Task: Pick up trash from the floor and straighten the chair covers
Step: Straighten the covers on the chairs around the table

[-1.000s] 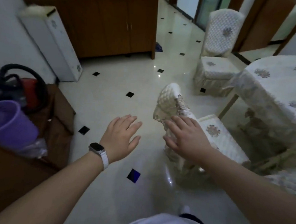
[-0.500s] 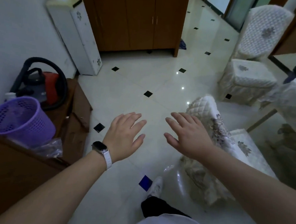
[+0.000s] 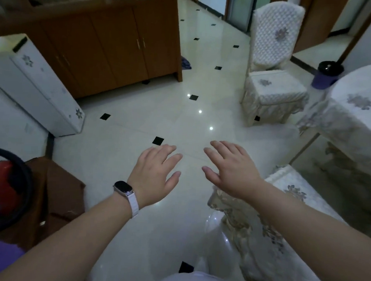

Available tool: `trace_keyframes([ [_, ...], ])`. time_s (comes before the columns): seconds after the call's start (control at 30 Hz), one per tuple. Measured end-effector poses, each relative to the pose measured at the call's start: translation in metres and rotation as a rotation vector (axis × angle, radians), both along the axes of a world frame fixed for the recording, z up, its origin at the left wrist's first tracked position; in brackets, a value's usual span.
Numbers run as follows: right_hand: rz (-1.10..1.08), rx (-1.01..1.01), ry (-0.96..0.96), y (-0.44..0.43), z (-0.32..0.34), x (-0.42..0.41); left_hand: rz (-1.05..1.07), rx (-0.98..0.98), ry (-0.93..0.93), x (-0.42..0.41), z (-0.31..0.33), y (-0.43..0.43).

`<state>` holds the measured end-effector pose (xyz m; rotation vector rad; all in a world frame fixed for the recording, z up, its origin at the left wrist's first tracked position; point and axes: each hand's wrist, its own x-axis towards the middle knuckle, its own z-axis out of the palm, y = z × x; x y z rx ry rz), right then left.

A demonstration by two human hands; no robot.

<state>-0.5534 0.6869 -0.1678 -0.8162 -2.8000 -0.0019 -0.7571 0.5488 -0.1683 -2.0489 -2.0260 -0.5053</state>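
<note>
1. I am looking into a dim room with a shiny cream tile floor [image 3: 138, 107] dotted with little black squares. A big brown wooden cabinet [image 3: 112, 49] stands at the back.
2. A second ago my right hand [image 3: 230, 171] lay on the back of the near chair's puffy cream cover [image 3: 253, 253]. Now it has come off. The view has swung up and away, so that chair sits low on the right, under my right arm.
3. Both hands are flat and spread wide, holding nothing. My left hand [image 3: 154, 173], with a white-strap watch [image 3: 123, 188] on its wrist, floats over bare floor. The right one floats just beside it.
4. I think the near cover is done for now and I am going on to the next job. The far chair with the same cream stitched cover [image 3: 274, 65] stands well apart, up by the round table under a pale flowery cloth [image 3: 355, 111].
5. A small dark blue lump [image 3: 185, 64] lies on the floor, just beside the cabinet's corner. It may be trash, but it is too small to tell.
6. The covers look soft and bumpy, with frilly skirts and grey flower patches. They should bend and slide easily. The tiles look hard and slippery and shine with spots of light.
7. A purple bin with a black liner [image 3: 327, 75] waits behind the table.
</note>
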Motion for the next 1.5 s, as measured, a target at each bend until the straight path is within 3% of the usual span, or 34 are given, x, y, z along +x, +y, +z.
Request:
trace_keyframes([
  [0.27, -0.281, 0.001, -0.019, 0.022, -0.011, 0.035, -0.324, -0.042, 0.004, -0.004, -0.008, 0.096],
  [0.6, -0.885, -0.077, -0.114, -0.039, -0.013, 0.059, -0.803, -0.094, -0.119, 0.009, -0.022, 0.178],
  [0.77, -1.161, -0.08, -0.089, -0.091, -0.024, 0.056, -0.975, -0.132, -0.163, 0.021, -0.033, 0.191],
  [1.03, -1.428, -0.068, -0.071, -0.157, -0.041, 0.061, -1.12, -0.251, -0.165, 0.056, -0.049, 0.173],
  [1.23, -1.472, -0.073, -0.045, -0.184, -0.06, 0.094, -1.129, -0.41, -0.117, 0.102, -0.07, 0.154],
  [1.5, -1.29, -0.103, 0.08, -0.144, -0.089, 0.132, -0.952, -0.425, -0.051, 0.127, -0.084, 0.155],
])
